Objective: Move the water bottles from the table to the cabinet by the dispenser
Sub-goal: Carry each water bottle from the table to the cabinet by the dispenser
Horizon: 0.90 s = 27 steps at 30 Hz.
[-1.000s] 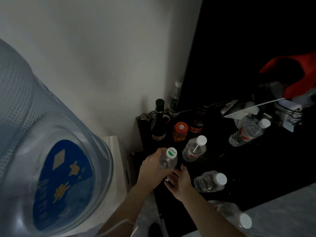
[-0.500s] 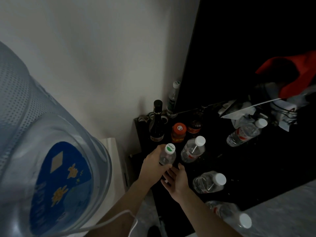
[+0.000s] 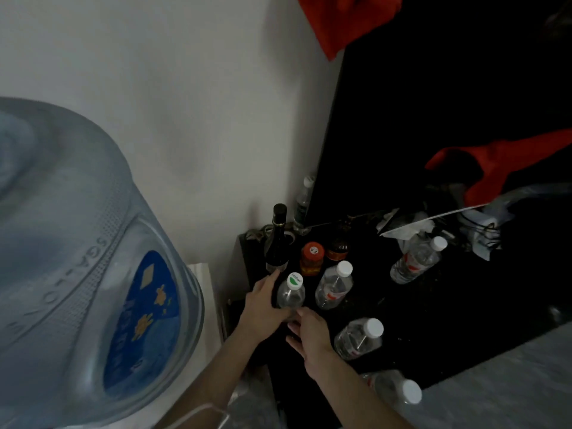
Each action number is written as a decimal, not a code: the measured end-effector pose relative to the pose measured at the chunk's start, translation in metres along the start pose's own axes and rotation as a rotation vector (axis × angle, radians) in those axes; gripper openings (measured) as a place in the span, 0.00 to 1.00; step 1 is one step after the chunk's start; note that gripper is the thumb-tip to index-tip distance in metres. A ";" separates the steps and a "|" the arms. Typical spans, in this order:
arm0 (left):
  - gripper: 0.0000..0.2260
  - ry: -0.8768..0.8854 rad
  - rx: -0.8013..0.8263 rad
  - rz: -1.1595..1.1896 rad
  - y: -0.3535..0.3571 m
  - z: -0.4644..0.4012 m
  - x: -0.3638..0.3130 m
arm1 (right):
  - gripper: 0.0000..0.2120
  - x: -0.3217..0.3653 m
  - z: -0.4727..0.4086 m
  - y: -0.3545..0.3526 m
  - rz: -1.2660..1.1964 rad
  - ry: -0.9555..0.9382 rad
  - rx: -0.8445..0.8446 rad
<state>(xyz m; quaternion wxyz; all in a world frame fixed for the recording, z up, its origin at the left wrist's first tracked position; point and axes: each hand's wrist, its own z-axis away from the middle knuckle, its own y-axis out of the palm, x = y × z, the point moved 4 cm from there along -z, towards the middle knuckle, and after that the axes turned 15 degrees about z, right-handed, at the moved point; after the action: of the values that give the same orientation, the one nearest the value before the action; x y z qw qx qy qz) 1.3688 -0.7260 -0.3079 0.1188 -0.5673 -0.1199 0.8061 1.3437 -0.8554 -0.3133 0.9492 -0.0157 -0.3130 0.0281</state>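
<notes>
1. Nearest, at the bottom edge: a clear white-capped bottle [image 3: 399, 390] lying blurred at the edge of the black worktop [image 3: 448, 329]; contents not readable.
2. Just beyond: right hand [image 3: 309, 334] flat over the dark surface, grip spread, fingers extended toward the base of the green-capped bottle [image 3: 291, 294], fingertips just beside or touching it; cannot tell which.
3. Left hand [image 3: 263, 308] wrapped round that bottle's left side, grip curled loosely against it, thumb reaching up beside the dark wine bottle [image 3: 277, 243].
4. Green-capped bottle upright on the cabinet top, clear, apparently nearly empty, between both hands.
5. To the right: a tilted white-capped bottle [image 3: 359, 337] and another with a red label [image 3: 334, 284], both clear, liquid level unclear.
6. Farther back: orange-lidded jar [image 3: 312, 258], dark brown bottle [image 3: 338, 249], a slim bottle in the corner [image 3: 303, 202], one more water bottle [image 3: 416, 260] near crumpled paper.
7. Far left: big blue dispenser jug [image 3: 86, 274], holding water.
8. Compared with half a second ago: left thumb opened away from the cap, bottle lower in the grip; camera tipped up, showing more red cloth [image 3: 346, 20].
</notes>
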 end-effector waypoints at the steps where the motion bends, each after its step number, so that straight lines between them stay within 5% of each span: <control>1: 0.43 0.028 -0.025 0.007 -0.006 0.006 -0.006 | 0.08 0.006 0.008 -0.003 0.047 -0.018 0.002; 8: 0.29 0.252 -0.151 0.005 -0.028 0.049 -0.072 | 0.09 0.066 0.070 -0.024 0.352 -0.250 -0.040; 14: 0.29 0.436 -0.237 -0.342 -0.036 0.096 -0.139 | 0.21 0.105 0.126 -0.035 0.693 -0.608 -0.064; 21: 0.27 0.357 -0.567 -0.676 -0.036 0.187 -0.159 | 0.25 0.094 0.180 -0.039 1.211 -1.041 -0.161; 27: 0.30 0.089 -0.793 -0.780 -0.029 0.279 -0.119 | 0.28 0.034 0.219 -0.028 1.427 -1.280 -0.026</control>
<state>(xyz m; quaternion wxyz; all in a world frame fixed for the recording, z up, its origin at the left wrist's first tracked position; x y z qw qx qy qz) 1.1458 -0.7540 -0.1019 0.1907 -0.5155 -0.6100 0.5708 1.2418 -0.8789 -0.1163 0.3572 -0.1951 -0.6892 0.5995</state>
